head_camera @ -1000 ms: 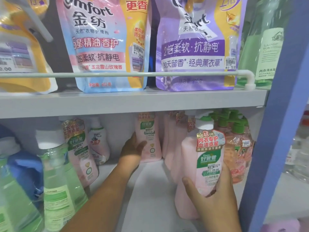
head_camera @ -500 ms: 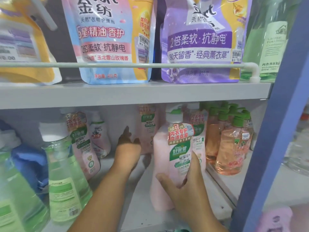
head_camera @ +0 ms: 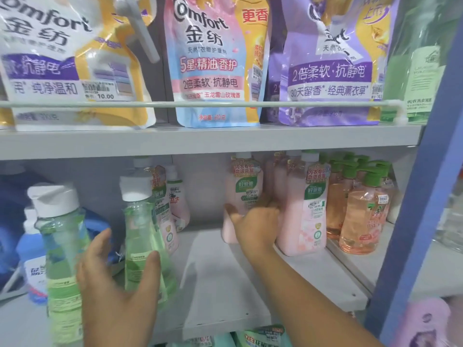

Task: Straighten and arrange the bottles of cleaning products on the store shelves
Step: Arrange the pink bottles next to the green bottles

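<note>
On the lower shelf (head_camera: 220,284), my right hand (head_camera: 253,221) grips the lower body of a pink bottle (head_camera: 244,189) with a green label, which stands upright toward the back. Another pink bottle (head_camera: 305,216) of the same kind stands just to its right, nearer the front, with more pink ones behind it. My left hand (head_camera: 117,284) wraps around the base of a clear green bottle (head_camera: 140,221) with a white cap at the front left. A second green bottle (head_camera: 60,234) stands to its left.
Orange pump bottles (head_camera: 360,221) with green tops fill the shelf's right end. Small pink bottles (head_camera: 175,201) stand behind the green ones, and a blue jug (head_camera: 15,221) is at far left. Comfort refill pouches (head_camera: 215,71) line the upper shelf behind a rail (head_camera: 200,104). A blue upright post (head_camera: 421,196) bounds the right side.
My right hand carried its pink bottle left and back, where it stands beside the pink row. My left hand pulled back from the rear bottle and closed on the green bottle in front.
</note>
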Tool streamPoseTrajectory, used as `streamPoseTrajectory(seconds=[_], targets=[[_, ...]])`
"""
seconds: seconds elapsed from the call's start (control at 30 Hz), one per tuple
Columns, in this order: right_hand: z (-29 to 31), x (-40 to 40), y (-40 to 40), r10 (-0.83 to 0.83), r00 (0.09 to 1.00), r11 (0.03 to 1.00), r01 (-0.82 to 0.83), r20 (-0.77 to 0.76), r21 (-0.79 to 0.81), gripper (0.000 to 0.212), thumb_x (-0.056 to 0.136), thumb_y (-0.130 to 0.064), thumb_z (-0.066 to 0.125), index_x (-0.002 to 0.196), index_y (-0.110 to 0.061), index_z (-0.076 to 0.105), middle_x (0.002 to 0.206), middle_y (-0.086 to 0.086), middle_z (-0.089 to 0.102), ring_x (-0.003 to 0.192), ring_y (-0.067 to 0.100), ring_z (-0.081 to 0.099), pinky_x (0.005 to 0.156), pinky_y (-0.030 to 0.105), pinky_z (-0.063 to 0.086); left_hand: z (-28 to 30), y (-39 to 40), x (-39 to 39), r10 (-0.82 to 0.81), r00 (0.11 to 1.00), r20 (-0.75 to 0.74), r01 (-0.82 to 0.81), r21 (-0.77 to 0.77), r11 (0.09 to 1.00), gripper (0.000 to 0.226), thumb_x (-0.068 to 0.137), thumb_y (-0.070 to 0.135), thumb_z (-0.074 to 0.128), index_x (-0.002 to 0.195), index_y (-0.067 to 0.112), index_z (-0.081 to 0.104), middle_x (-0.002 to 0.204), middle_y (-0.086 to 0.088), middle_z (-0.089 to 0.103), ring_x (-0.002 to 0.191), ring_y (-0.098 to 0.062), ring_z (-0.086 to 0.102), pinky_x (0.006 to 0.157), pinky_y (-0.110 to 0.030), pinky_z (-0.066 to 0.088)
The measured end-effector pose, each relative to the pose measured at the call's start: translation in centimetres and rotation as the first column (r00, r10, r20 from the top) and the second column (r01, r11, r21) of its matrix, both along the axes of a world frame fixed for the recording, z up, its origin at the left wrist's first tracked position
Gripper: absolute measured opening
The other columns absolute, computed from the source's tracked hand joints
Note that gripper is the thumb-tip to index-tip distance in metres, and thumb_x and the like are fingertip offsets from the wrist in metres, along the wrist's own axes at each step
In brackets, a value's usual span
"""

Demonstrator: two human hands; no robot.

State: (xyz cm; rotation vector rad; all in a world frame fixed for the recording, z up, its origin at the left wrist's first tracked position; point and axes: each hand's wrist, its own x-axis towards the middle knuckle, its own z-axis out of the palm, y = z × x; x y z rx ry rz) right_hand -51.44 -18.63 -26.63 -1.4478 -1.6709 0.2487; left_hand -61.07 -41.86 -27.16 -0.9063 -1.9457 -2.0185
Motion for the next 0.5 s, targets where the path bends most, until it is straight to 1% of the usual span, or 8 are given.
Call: streamPoseTrajectory(seconds=[0.1,0.2,0.27,0.33,0.37,0.4,0.43,0.5], targets=[[-0.2,-0.6,0.0,-0.029,0.996,0.998,0.034,-0.08,0.056,0.11,0.071,-0.069,0.079,0.143,0.006,0.043,0.125,0.023,0.053,0.106,0.04,0.055,0.088,0.042,0.049,-0.1,0.6,-0.1,-0.014,1.0,0.008,0.016,-0.211,0.977,0.089,0.077,0.044,0.082,0.151,0.033,0.032,0.147,0.004,0.051,0.131,-0.02,0.053,0.105,-0.048,0.046],[-0.2,-1.0,0.2,-0.014,0.99,0.997,0.024,-0.141,0.07,0.111,0.066,-0.063,0.087,0.14,0.009,0.046,0.119,0.026,0.055,0.099,0.043,0.057,0.082,0.044,0.052,0.2,1.1,0.1,-0.018,0.998,-0.06,-0.003,-0.332,0.943,0.079,0.081,0.038,0.08,0.143,0.042,0.032,0.128,0.008,0.058,0.117,-0.028,0.06,0.083,-0.044,0.049],[0.1,-0.8,0.0,-0.025,0.99,1.0,0.026,-0.137,0.006,0.109,0.07,-0.065,0.083,0.141,0.009,0.046,0.121,0.024,0.054,0.103,0.041,0.056,0.086,0.043,0.05,0.3,1.2,-0.1,-0.002,0.999,-0.041,-0.014,-0.379,0.925,0.083,0.079,0.04,0.081,0.145,0.045,0.03,0.131,0.005,0.061,0.111,-0.031,0.064,0.082,-0.046,0.051],[0.5,0.1,-1.0,0.006,0.99,0.998,-0.014,-0.14,-0.056,0.092,0.082,-0.066,0.071,0.133,0.008,0.051,0.122,0.02,0.053,0.111,0.038,0.053,0.094,0.04,0.045,0.3,1.0,0.0,-0.045,0.999,0.023,0.05,-0.399,0.916,0.085,0.075,0.041,0.084,0.14,0.053,0.031,0.125,0.011,0.065,0.094,-0.027,0.071,0.079,-0.049,0.057],[0.6,0.9,-2.0,0.048,0.981,0.998,-0.052,-0.188,-0.019,0.076,0.089,-0.061,0.067,0.125,0.005,0.054,0.121,0.016,0.052,0.112,0.035,0.052,0.097,0.038,0.043,0.4,1.1,0.4,-0.103,0.993,0.053,0.116,-0.39,0.913,0.086,0.073,0.04,0.086,0.138,0.057,0.032,0.12,0.015,0.066,0.09,-0.022,0.072,0.074,-0.049,0.06],[0.6,1.9,-3.5,0.145,0.948,0.989,-0.143,-0.284,0.03,0.061,0.093,-0.053,0.066,0.123,-0.001,0.054,0.121,0.009,0.051,0.114,0.029,0.053,0.097,0.034,0.043,0.4,1.4,1.2,-0.184,0.98,0.07,0.197,-0.367,0.909,0.088,0.072,0.038,0.088,0.137,0.06,0.033,0.117,0.02,0.066,0.09,-0.016,0.072,0.071,-0.048,0.062],[0.9,2.8,-5.3,0.286,0.872,0.956,-0.291,-0.398,0.05,0.051,0.096,-0.048,0.065,0.127,-0.009,0.054,0.123,0.0,0.052,0.114,0.019,0.055,0.097,0.028,0.045,0.7,1.9,2.2,-0.268,0.96,0.077,0.277,-0.356,0.892,0.09,0.071,0.035,0.089,0.137,0.061,0.034,0.115,0.023,0.066,0.092,-0.01,0.071,0.072,-0.045,0.063],[1.5,4.4,-8.6,0.55,0.644,0.763,-0.646,-0.532,0.008,0.042,0.096,-0.041,0.067,0.133,-0.026,0.055,0.122,-0.015,0.061,0.108,-0.003,0.061,0.091,0.014,0.047,0.9,3.1,4.0,-0.458,0.888,0.042,0.439,-0.373,0.818,0.09,0.076,0.024,0.088,0.139,0.062,0.036,0.122,0.032,0.062,0.107,0.005,0.065,0.09,-0.039,0.06]])
